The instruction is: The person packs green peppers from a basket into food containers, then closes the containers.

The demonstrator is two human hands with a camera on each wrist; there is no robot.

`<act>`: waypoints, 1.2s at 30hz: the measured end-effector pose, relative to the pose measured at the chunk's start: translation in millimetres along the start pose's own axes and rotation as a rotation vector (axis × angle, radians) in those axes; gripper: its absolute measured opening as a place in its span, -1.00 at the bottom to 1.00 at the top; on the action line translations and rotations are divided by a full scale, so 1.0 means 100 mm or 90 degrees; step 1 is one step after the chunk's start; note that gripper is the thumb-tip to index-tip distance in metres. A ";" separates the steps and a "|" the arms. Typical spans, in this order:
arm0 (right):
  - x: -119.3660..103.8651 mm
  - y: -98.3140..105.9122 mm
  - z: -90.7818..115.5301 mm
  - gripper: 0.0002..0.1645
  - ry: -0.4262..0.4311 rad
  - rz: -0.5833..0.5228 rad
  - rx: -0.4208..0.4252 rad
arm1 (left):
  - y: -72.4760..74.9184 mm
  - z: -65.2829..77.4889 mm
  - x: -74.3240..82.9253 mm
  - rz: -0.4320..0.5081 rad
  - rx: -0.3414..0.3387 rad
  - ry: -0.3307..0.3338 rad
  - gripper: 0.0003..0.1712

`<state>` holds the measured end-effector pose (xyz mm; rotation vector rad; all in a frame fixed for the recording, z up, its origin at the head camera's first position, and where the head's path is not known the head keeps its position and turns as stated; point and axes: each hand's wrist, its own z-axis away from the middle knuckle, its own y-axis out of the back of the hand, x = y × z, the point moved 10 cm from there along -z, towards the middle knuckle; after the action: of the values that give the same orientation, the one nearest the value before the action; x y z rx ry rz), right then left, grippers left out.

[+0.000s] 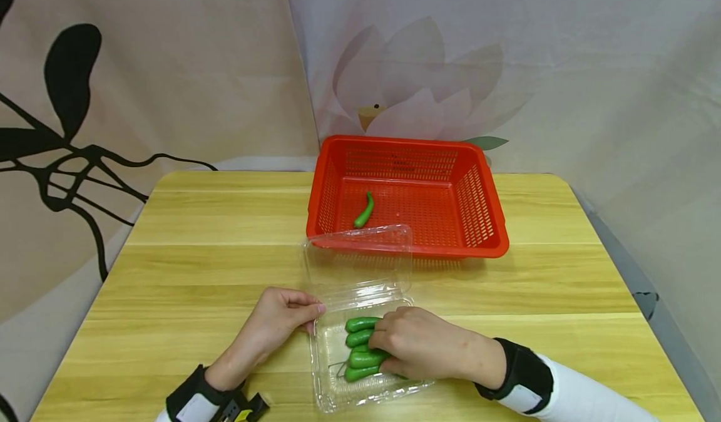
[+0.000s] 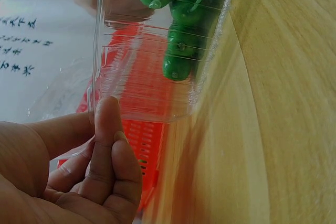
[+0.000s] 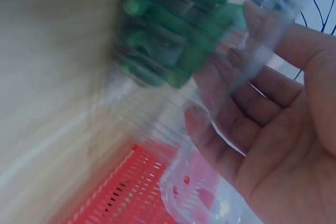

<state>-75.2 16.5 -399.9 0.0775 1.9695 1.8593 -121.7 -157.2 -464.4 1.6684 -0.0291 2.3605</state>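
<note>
A clear plastic clamshell box [image 1: 329, 394] lies on the table with its lid [image 1: 360, 268] folded back. Several green chili peppers [image 1: 363, 359] sit side by side in it, stems visible in the left wrist view. My left hand [image 1: 281, 319] pinches the box's left rim between thumb and index finger [image 2: 107, 116]. Over the peppers, my right hand [image 1: 419, 344] reaches into the box with curled fingers. In the blurred right wrist view, a slanting pepper [image 3: 197, 51] lies between its thumb and fingers. The hand hides the peppers' right ends in the head view.
A red plastic basket [image 1: 490, 243] stands behind the box, and the lid overlaps its front rim in the head view. One green chili pepper [image 1: 365, 212] lies inside it. The wooden table [image 1: 214, 272] meets a printed cloth backdrop [image 1: 225, 65] at the back.
</note>
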 end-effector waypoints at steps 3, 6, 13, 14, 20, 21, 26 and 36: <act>0.02 0.06 0.02 -0.78 -0.008 -0.006 0.013 | 0.00 0.00 0.00 0.004 0.000 0.000 -0.79; 0.04 0.14 0.04 -0.75 -0.011 -0.005 0.029 | -0.01 0.01 0.00 0.007 -0.001 -0.003 -0.78; 0.04 0.41 0.05 -0.80 0.027 -0.012 0.110 | 0.00 0.01 0.00 0.003 0.000 -0.003 -0.79; 0.04 0.45 0.06 -0.82 0.035 -0.011 0.125 | 0.00 0.01 0.00 0.002 0.000 -0.003 -0.79; 0.07 0.69 0.07 -0.87 0.065 -0.007 0.191 | 0.00 0.01 0.00 0.005 0.000 0.000 -0.79; 0.08 0.72 0.07 -0.88 0.063 -0.008 0.198 | 0.00 0.01 0.00 0.005 0.001 0.000 -0.79; 0.17 0.89 0.06 -0.89 0.040 -0.023 0.226 | 0.01 0.00 -0.01 0.005 0.004 0.001 -0.78; 0.34 1.19 0.04 -0.76 -0.009 -0.030 0.253 | 0.01 0.01 0.01 -0.001 0.010 0.001 -0.81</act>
<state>-134.1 43.4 -294.3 0.1593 2.2809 1.4114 -121.4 -158.4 -463.2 1.6734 -0.0088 2.3671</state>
